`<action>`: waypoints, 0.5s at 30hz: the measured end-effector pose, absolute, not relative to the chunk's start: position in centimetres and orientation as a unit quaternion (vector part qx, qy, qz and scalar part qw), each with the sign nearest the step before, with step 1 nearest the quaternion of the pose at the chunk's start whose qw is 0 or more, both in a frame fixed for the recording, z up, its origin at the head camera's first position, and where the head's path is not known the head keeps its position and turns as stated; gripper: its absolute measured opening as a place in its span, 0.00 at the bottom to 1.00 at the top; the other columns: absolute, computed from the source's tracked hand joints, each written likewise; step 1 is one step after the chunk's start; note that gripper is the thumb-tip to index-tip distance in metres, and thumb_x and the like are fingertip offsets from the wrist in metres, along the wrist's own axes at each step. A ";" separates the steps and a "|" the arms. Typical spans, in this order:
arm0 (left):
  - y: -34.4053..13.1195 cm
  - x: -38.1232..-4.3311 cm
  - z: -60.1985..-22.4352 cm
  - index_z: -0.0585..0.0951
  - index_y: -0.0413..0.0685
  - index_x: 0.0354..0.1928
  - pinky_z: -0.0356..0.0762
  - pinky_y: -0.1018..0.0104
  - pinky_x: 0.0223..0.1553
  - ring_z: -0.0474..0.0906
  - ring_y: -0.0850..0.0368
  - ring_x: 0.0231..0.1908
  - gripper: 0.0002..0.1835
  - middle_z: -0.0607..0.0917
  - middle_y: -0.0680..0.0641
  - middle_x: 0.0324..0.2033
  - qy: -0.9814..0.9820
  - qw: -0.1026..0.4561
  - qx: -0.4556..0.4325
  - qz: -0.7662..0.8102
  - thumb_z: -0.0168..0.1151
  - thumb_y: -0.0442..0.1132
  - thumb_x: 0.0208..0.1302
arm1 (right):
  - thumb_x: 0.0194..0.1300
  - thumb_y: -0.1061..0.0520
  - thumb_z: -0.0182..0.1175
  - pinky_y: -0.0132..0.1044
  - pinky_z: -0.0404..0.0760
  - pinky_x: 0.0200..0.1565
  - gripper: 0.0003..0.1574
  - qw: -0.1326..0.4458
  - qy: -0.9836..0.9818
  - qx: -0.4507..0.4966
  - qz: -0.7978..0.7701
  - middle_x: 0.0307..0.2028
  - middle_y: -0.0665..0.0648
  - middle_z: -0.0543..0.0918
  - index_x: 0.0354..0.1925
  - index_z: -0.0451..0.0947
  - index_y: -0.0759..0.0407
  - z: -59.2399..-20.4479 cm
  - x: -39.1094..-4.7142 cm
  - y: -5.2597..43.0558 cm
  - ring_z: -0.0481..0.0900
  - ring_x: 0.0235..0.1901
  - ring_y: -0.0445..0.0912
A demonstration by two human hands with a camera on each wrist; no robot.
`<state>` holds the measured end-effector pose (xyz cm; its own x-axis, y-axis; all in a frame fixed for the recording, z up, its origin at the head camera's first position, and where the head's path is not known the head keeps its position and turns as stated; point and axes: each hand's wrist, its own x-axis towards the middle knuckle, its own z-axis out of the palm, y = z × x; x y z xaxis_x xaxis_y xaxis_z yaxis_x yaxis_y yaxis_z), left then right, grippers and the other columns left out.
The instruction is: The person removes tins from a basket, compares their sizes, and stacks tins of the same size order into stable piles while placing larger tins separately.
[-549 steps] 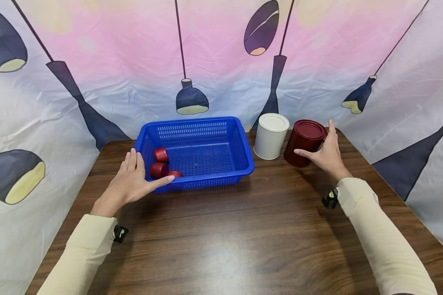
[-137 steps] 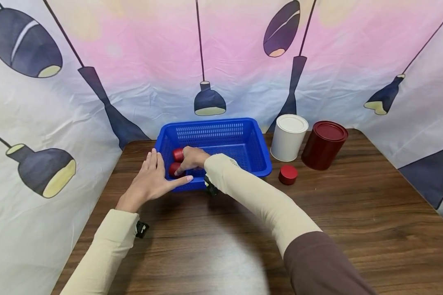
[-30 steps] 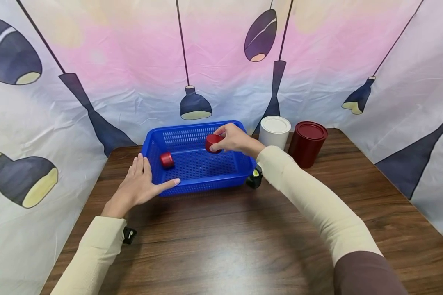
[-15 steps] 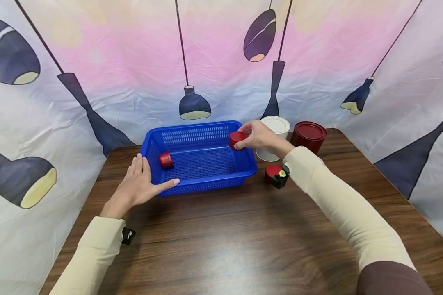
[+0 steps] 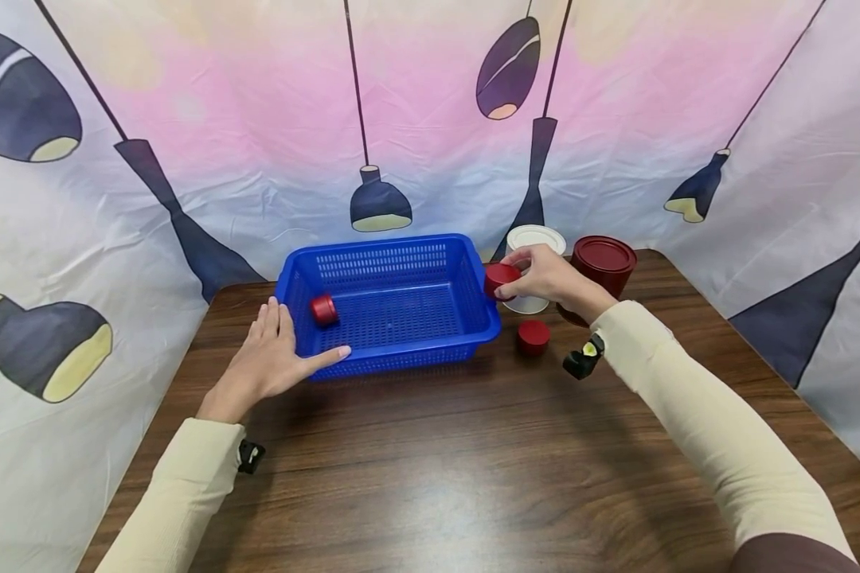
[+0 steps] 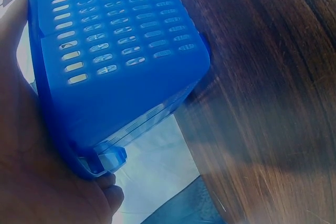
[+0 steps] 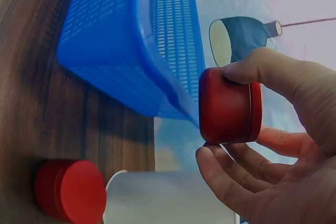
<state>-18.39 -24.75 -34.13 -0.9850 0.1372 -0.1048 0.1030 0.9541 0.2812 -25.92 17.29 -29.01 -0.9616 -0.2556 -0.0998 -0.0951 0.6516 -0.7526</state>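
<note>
In the head view, my right hand (image 5: 550, 277) pinches a small round red tin (image 5: 500, 280) between thumb and fingers. It holds the tin just past the right rim of the blue plastic basket (image 5: 394, 351), in front of the white can. The right wrist view shows the lid seam of this tin (image 7: 226, 106). Another small red tin (image 5: 533, 338) stands on the table below my right hand. A third red tin (image 5: 323, 310) lies tipped inside the basket at the left. My left hand (image 5: 261, 362) rests on the basket's front left corner, fingers straight and thumb along the rim.
A white can (image 5: 536, 236) and a larger dark red can (image 5: 603, 259) stand at the back right, partly hidden by my right hand. The brown wooden table (image 5: 430, 461) meets a printed cloth (image 5: 258, 159) behind and at both sides.
Since the start, one red tin has left the basket for the table. Over the last second my right hand has carried a second tin rightward over the rim. My left hand stays put.
</note>
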 end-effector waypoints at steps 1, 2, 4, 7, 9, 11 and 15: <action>-24.7 -18.4 -34.1 0.35 0.24 0.75 0.35 0.30 0.71 0.24 0.26 0.74 0.73 0.29 0.25 0.75 0.986 0.062 0.061 0.140 0.47 0.83 0.56 | 0.60 0.54 0.74 0.49 0.79 0.55 0.38 0.098 0.905 -0.094 -0.403 0.56 0.68 0.79 0.63 0.73 0.67 -29.1 -25.9 17.6 0.75 0.55 0.57; -24.7 -18.4 -34.2 0.35 0.24 0.75 0.35 0.30 0.71 0.25 0.26 0.74 0.73 0.29 0.25 0.75 0.986 0.061 0.061 0.140 0.47 0.83 0.56 | 0.59 0.54 0.74 0.49 0.78 0.56 0.38 0.096 0.908 -0.093 -0.397 0.57 0.67 0.79 0.63 0.73 0.67 -29.3 -25.8 18.0 0.75 0.56 0.57; -24.7 -18.4 -34.2 0.35 0.24 0.75 0.35 0.30 0.71 0.25 0.26 0.74 0.73 0.29 0.25 0.75 0.986 0.060 0.062 0.140 0.47 0.83 0.56 | 0.59 0.53 0.74 0.49 0.78 0.55 0.39 0.097 0.910 -0.088 -0.393 0.57 0.67 0.79 0.63 0.73 0.67 -29.6 -25.5 18.6 0.75 0.55 0.57; -24.7 -18.4 -34.2 0.35 0.24 0.75 0.34 0.30 0.71 0.24 0.26 0.74 0.73 0.29 0.25 0.75 0.986 0.061 0.062 0.142 0.47 0.83 0.56 | 0.59 0.54 0.74 0.47 0.79 0.53 0.38 0.099 0.909 -0.078 -0.398 0.56 0.68 0.79 0.63 0.73 0.67 -30.3 -25.2 19.5 0.77 0.53 0.57; -24.7 -18.4 -34.2 0.35 0.24 0.75 0.34 0.30 0.71 0.24 0.26 0.74 0.73 0.28 0.26 0.75 0.986 0.062 0.061 0.142 0.47 0.83 0.56 | 0.58 0.55 0.74 0.47 0.79 0.53 0.39 0.101 0.909 -0.075 -0.398 0.56 0.69 0.79 0.63 0.72 0.68 -31.0 -25.1 20.0 0.77 0.52 0.57; -24.7 -18.4 -34.2 0.35 0.24 0.75 0.34 0.30 0.71 0.24 0.26 0.74 0.73 0.29 0.25 0.75 0.986 0.062 0.061 0.140 0.47 0.83 0.56 | 0.58 0.56 0.74 0.47 0.79 0.53 0.39 0.101 0.909 -0.072 -0.398 0.58 0.69 0.78 0.63 0.72 0.69 -31.7 -24.9 20.5 0.77 0.53 0.58; -24.8 -18.4 -34.2 0.35 0.24 0.75 0.34 0.30 0.71 0.25 0.26 0.74 0.73 0.28 0.26 0.75 0.987 0.062 0.059 0.139 0.47 0.83 0.57 | 0.57 0.57 0.75 0.46 0.77 0.53 0.38 0.092 0.913 -0.064 -0.393 0.56 0.69 0.78 0.61 0.73 0.69 -33.2 -24.7 21.2 0.75 0.53 0.57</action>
